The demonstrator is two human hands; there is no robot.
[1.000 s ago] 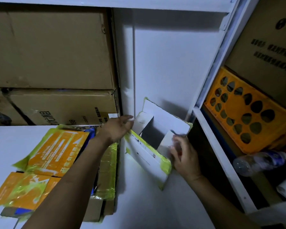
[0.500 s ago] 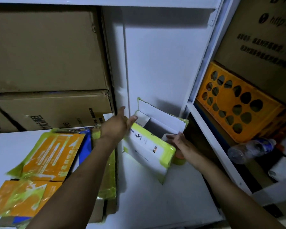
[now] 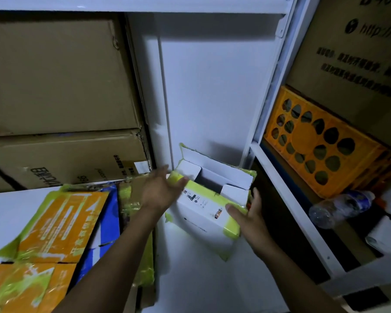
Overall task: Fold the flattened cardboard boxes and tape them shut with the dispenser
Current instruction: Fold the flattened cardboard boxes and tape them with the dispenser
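Observation:
A small white cardboard box (image 3: 203, 213) with yellow-green tape on its edges stands on the white table (image 3: 201, 279), tilted, its top flaps open. My left hand (image 3: 160, 190) is at the box's left top corner, fingers straight, touching the taped edge. My right hand (image 3: 248, 211) holds the box's right end, thumb across the front face and fingers behind the right side. A bit of a tape roll shows by my right fingers, mostly hidden. No dispenser is clearly visible.
A pile of flattened orange, blue and green-taped boxes (image 3: 61, 231) lies at the left. Large brown cartons (image 3: 61, 86) are stacked behind. A white shelf frame (image 3: 287, 199) stands at the right with an orange crate (image 3: 321, 145) and a plastic bottle (image 3: 341, 206).
My right hand came off the inner flap and moved to grip the box's right end. My left hand shifted from the back flap to the left top corner. The box turned slightly toward me.

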